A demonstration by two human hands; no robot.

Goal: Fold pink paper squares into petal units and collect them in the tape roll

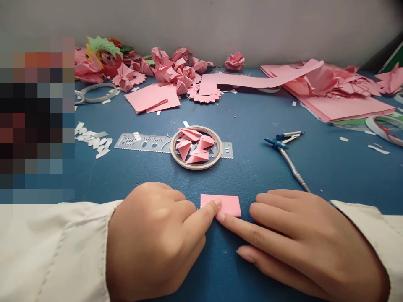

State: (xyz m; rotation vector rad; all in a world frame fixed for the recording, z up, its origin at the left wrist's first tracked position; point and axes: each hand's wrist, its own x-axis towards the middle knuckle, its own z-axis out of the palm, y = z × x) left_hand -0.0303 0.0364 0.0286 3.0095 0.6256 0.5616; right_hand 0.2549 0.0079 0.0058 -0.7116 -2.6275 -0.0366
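A small folded piece of pink paper (231, 203) lies flat on the blue table between my hands. My left hand (157, 239) is closed with its fingers curled under, and its index fingertip holds the paper down near the lower edge. From the other side, the outstretched index finger of my right hand (292, 239) presses the paper's lower edge, right beside the left fingertip. The right thumb stands apart below, and the other right fingers are bent. Beyond the paper, a roll of tape (197, 167) rings several folded pink paper pieces (198, 155).
Under the tape roll lies a clear stencil ruler (126, 141). To the right is a compass (288, 157). White paper scraps (94, 138) are at left. Along the back wall sit crumpled pink papers (166, 67), a long pink strip (245, 80) and stacked pink sheets (349, 109).
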